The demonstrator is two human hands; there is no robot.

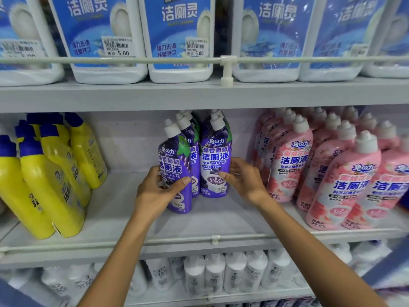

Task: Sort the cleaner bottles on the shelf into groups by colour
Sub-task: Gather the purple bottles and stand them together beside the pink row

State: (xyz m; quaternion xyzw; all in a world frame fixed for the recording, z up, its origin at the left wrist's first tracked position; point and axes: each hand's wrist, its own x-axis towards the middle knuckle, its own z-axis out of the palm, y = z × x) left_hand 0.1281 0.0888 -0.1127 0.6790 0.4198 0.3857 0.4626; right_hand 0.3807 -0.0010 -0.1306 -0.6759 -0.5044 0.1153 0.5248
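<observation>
Step in hand: purple group. Left hand [155,191] grips front purple bottle [177,160]; right hand [245,176] clasps neighbouring purple bottle [215,156]. Next, likely: slide both snug, upright.

Head-worn view (wide-angle), facing the shelf [199,222], close, angled down

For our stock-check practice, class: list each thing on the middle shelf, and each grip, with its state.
Left grip: holding the front purple bottle, upright.
Right grip: holding the neighbouring purple bottle, upright.
Rear purple bottles: standing, capped.
Yellow bottles: grouped left, capped.
Pink bottles: grouped right, capped.
</observation>
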